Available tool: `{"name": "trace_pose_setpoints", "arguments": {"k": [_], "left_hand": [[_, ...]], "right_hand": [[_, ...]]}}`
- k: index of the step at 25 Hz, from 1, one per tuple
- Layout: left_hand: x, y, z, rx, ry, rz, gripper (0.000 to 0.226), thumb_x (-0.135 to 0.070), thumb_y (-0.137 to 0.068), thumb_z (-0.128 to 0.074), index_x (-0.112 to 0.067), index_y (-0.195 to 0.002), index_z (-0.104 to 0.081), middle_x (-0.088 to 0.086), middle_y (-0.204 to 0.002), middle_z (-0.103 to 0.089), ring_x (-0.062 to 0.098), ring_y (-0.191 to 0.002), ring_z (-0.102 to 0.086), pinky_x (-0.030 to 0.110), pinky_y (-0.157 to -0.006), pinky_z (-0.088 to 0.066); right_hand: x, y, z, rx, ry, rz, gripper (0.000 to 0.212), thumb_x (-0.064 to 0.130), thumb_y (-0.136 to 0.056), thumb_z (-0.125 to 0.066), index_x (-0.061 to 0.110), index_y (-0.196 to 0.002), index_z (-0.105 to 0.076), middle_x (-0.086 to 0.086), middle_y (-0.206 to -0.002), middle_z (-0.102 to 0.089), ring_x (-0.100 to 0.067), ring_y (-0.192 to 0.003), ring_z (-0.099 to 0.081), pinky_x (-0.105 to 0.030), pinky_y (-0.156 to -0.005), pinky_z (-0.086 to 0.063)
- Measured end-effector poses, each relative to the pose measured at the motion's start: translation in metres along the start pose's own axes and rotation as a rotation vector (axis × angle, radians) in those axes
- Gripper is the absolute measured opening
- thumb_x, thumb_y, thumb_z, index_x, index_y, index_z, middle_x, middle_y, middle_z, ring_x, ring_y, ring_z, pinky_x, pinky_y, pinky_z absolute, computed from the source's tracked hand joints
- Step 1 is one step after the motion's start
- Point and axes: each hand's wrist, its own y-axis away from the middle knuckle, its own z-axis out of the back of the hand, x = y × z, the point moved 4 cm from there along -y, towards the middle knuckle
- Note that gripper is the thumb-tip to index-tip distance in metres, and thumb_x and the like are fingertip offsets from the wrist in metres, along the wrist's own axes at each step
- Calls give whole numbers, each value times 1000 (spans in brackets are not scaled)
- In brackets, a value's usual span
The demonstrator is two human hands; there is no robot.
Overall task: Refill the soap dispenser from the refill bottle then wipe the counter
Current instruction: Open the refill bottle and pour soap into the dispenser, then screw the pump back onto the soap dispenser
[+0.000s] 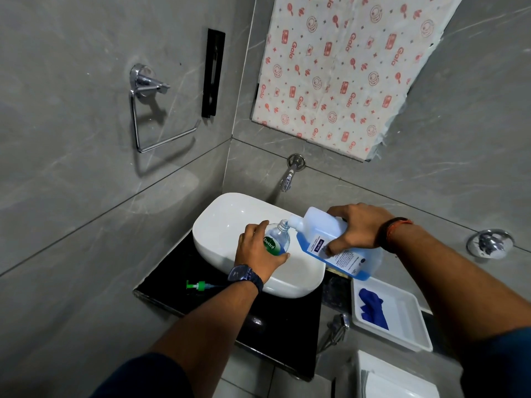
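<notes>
clear dispenser (277, 238) in left hand (256, 252) grip, right hand (355, 228) clamped on tilted blue-filled refill bottle (330, 242)

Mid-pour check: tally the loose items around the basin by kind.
Bottles: 2, soap dispenser and refill bottle
Pump heads: 1, green pump head
Cloths: 1, blue cloth
Trays: 1, white tray
Total: 5
</notes>
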Motion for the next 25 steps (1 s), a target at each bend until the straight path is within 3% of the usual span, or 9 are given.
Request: {"name": "trace_pose_setpoints", "arguments": {"k": [8,16,20,25], "left_hand": [[6,-8,8,-53,62,4,87,-40,-52,-86,-20,-127,-46,5,-122,-50,24,-108,-51,32,-91,-44],[85,4,32,-158,40,85,84,-33,-47,-89,-12,-120,-54,10,-115,-55,28,-102,-58,33,-87,-49],[147,13,45,-183,-15,195,76,-28,-46,-91,-12,-113,-57,14,-109,-57,29,-95,-60,31,-81,-48],[207,26,52,-197,-29,288,82,-26,-53,-89,-11,-123,-49,14,-121,-52,30,-107,-54,31,-88,-43]], "right_hand": [[-2,-13,-24,-57,-172,-3,61,72,-47,-75,42,-96,-52,12,-94,-67,-13,-83,-62,-34,-76,-53],[0,-45,-142,-154,-736,-35,82,50,-41,-90,35,-114,-54,7,-97,-72,-12,-87,-68,-40,-83,-55],[15,-51,-211,-157,-898,-29,71,27,-52,-93,30,-112,-54,12,-103,-65,-9,-91,-64,-20,-75,-53],[15,-60,-284,-183,-958,-58,70,22,-56,-93,33,-113,-53,5,-103,-69,-10,-93,-66,-12,-72,-50]]}}
